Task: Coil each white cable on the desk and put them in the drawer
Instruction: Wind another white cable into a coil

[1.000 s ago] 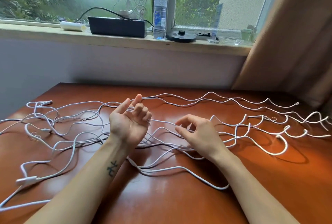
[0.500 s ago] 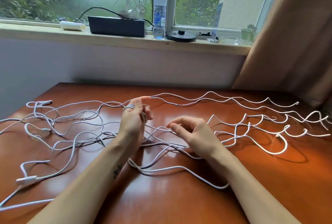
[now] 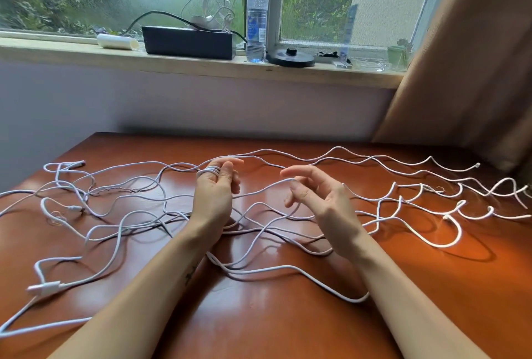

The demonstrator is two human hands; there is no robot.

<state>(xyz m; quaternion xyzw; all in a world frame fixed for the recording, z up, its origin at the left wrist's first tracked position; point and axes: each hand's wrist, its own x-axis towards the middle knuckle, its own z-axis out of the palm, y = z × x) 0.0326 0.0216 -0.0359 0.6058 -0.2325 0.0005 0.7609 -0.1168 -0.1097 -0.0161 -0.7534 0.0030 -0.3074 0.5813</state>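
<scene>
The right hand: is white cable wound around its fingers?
No, the right hand has loosely spread fingers with no turns on them; the wound turns of white cable sit on the left hand.

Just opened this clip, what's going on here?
A person is coiling a white cable at a wooden desk. The left hand holds a few turns wound round its fingers. A strand runs from it to the thumb tip of the right hand; whether that hand pinches it is unclear. The other cables lie loose and tangled across the desk. No drawer is in view.
</scene>
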